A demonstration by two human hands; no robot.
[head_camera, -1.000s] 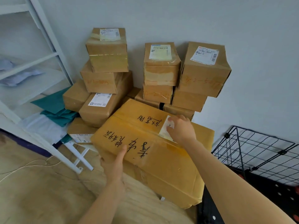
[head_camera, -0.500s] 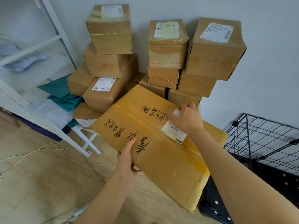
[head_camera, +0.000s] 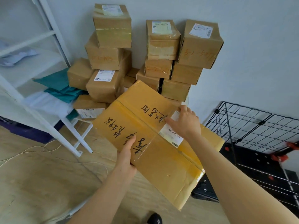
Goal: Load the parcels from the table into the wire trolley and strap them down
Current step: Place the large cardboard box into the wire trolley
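Head view: two hands, left (head_camera: 127, 155) and right (head_camera: 186, 123), grip one large parcel (head_camera: 155, 139) beside one wire trolley (head_camera: 252, 126).

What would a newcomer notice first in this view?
The big yellow-taped box with black handwriting fills the centre, tilted and held by the left hand at its near edge and the right hand on top. Behind it, brown parcels are stacked against the wall. The black wire trolley stands at right.

Big parcel (head_camera: 155, 143): matt brown cardboard, glossy tape. Trolley (head_camera: 252, 126): black coated metal wire. Floor (head_camera: 40, 183): pale wood-look, matt.
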